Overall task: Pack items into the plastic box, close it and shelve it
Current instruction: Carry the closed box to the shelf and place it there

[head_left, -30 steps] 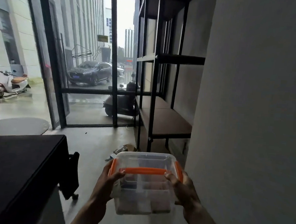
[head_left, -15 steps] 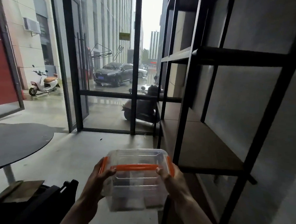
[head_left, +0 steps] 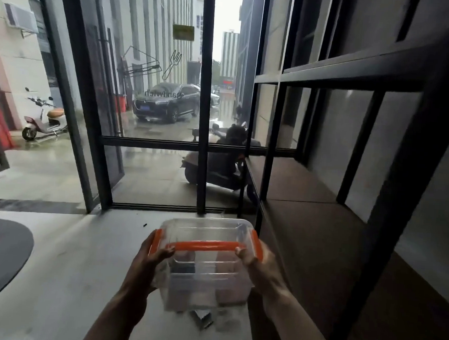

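The plastic box [head_left: 207,263] hangs in the air between the left hand [head_left: 151,260] and the right hand [head_left: 258,264], each clamped on one end with its thumb hooked over the lid's rim. Just right of the grip stands a black shelf frame [head_left: 391,180], its upright [head_left: 267,156] rising just behind the box; its brown board [head_left: 319,228] lies at box height. Beyond is a glass wall [head_left: 153,113]. The box is clear, lid on, with orange clips and handle; its contents are blurred.

Mirrored lettering on the window

The glass [head_left: 154,94] carries "sandwich" in reverse beside an outline fork [head_left: 172,64]; the yellow sign [head_left: 183,32] outside and the car's plate [head_left: 144,108] are too blurred to read.
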{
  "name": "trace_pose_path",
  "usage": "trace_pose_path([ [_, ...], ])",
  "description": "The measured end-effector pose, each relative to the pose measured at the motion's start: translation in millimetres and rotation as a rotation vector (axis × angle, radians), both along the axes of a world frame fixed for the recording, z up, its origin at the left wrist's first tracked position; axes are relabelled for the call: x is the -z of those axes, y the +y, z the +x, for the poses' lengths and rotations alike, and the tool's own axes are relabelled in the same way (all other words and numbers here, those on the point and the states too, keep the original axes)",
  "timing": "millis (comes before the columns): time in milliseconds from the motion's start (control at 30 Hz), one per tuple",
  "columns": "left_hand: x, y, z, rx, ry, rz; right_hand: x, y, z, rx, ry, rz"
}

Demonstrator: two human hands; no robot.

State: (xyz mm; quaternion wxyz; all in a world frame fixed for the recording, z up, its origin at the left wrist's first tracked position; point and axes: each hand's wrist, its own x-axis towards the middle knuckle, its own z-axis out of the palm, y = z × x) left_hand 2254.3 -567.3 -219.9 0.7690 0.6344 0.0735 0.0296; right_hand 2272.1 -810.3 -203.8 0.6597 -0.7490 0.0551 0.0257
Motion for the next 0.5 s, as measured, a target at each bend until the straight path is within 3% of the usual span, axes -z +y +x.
trace_pose_path([
  [233,4,2,215,0.086,-0.008,0.065,15,4,198,0.076,-0.004,0.032],
  [500,-7,-61,439,0.316,0.017,0.057,2,-50,361,0.363,0.017,0.090],
])
